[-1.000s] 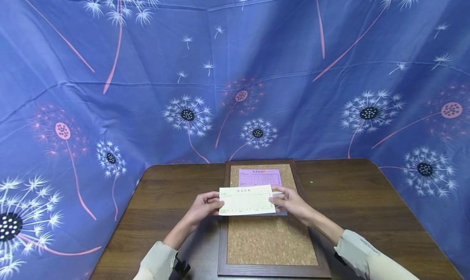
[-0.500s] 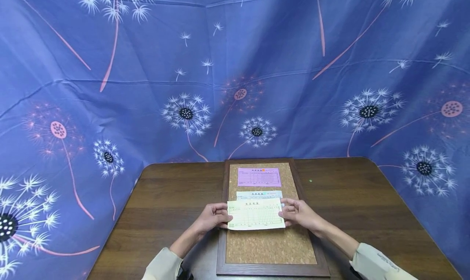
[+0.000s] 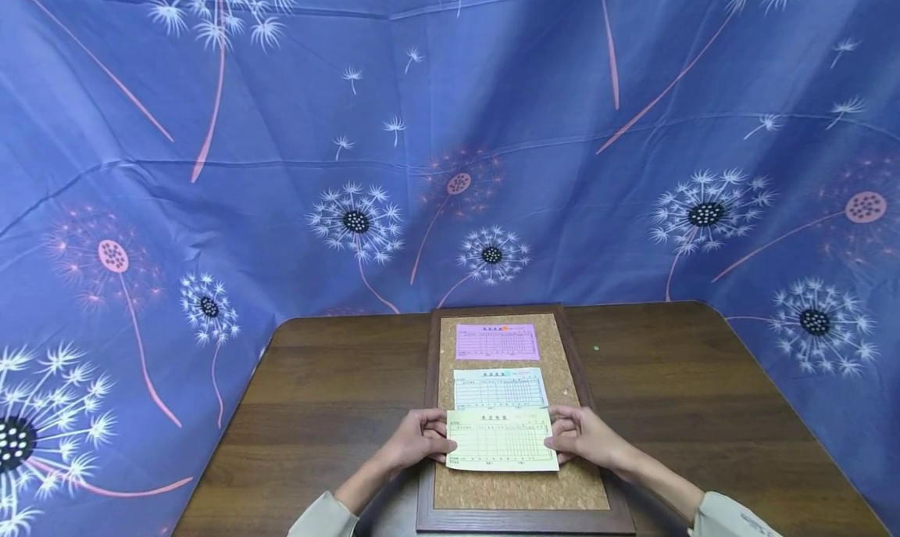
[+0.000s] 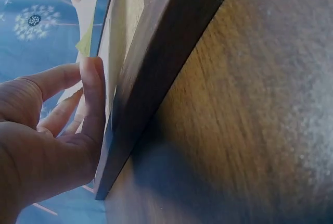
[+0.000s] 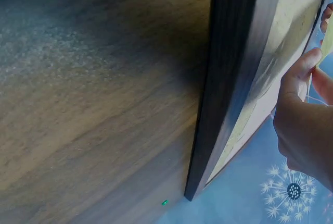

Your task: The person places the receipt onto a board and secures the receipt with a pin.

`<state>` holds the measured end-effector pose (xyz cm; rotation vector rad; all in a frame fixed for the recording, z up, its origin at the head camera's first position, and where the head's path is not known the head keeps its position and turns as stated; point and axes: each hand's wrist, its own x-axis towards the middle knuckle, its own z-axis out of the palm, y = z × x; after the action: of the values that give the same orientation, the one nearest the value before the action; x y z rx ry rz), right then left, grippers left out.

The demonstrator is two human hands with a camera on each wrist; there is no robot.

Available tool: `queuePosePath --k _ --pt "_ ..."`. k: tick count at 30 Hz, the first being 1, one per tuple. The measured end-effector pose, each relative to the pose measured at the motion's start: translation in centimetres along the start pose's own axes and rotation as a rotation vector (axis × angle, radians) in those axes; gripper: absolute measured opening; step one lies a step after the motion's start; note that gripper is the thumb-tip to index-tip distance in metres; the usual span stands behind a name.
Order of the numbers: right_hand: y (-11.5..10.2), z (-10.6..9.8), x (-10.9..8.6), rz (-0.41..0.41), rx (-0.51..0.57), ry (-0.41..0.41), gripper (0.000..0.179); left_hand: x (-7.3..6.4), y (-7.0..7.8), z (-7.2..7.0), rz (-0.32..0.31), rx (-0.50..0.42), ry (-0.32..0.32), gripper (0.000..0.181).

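Note:
A pale yellow printed form slip (image 3: 501, 442) lies level between both hands, over the lower half of a framed cork board (image 3: 520, 492). My left hand (image 3: 420, 438) pinches its left edge, thumb on top and fingers beneath. At the right edge my right hand (image 3: 585, 438) pinches it the same way. Just behind it is a light blue form slip (image 3: 499, 388), its lower edge met by the yellow one in the head view. A purple form slip (image 3: 496, 342) sits at the board's far end. In the left wrist view, the left hand (image 4: 57, 125) is close beside the board's frame.
The board's dark wooden frame (image 3: 526, 520) rises above the brown wooden table (image 3: 337, 381). A tiny green speck (image 3: 596, 348) is on the table to the right of the board. Blue dandelion-print cloth (image 3: 562, 170) hangs behind and at both sides.
Both hands have brought the yellow slip toward the person and slightly right. It has come off the purple and light blue slips, which now show almost fully.

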<state>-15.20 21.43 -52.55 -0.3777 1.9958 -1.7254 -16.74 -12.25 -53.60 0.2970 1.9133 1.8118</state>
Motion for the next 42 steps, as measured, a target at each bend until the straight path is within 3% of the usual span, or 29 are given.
queuePosePath --k 15,20,26,35,42 --pt "1.0 -0.1 -0.5 -0.074 -0.054 -0.034 0.062 -0.1 -0.1 0.8 0.071 0.081 0.031 0.052" --pt "1.0 -0.3 -0.6 -0.121 -0.082 -0.073 0.058 -0.2 -0.1 0.9 0.116 0.164 0.041 0.054" --pt "1.1 -0.3 -0.5 -0.110 -0.110 -0.067 0.058 -0.2 0.0 1.1 0.153 0.248 0.076 0.058" --pt "1.1 -0.2 -0.6 -0.103 -0.127 -0.048 0.062 -0.6 0.3 1.4 0.186 0.323 0.101 0.042" --pt "1.1 -0.3 -0.6 -0.125 -0.162 -0.043 0.063 -0.5 0.1 1.5 0.198 0.449 0.115 0.027"
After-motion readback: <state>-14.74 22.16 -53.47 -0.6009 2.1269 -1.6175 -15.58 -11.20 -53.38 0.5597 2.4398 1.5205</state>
